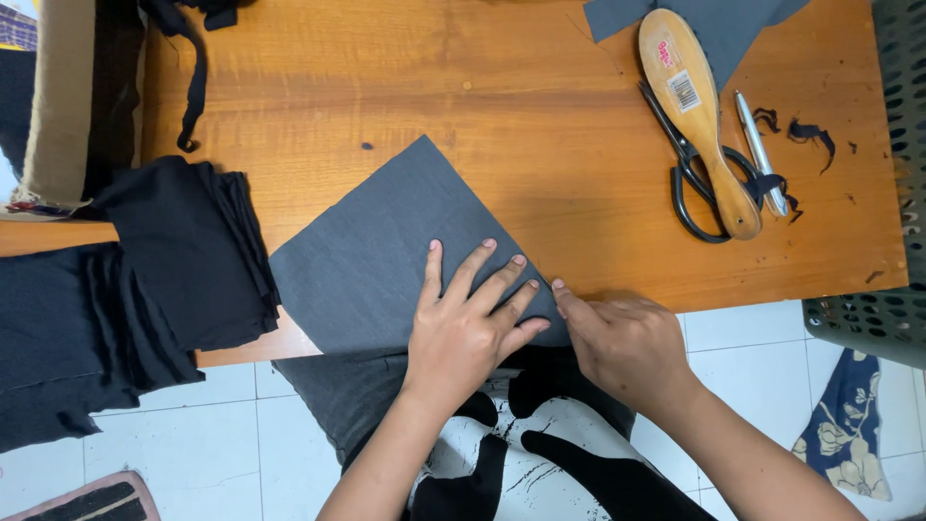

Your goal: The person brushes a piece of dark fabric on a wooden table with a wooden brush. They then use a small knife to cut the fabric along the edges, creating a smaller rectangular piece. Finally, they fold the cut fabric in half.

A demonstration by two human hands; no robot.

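A dark grey square of fabric [376, 251] lies tilted like a diamond on the wooden table [463, 106], its near part hanging over the front edge. My left hand [473, 323] presses flat on the fabric with fingers spread. My right hand [617, 342] pinches the fabric's right corner at the table edge, fingers curled.
A stack of black fabric [145, 280] sits at the left edge. Black scissors [699, 178], a wooden brush [699, 116] and a pen [757, 150] lie at the right, with another grey piece [723, 24] behind. A green basket [892, 193] stands far right.
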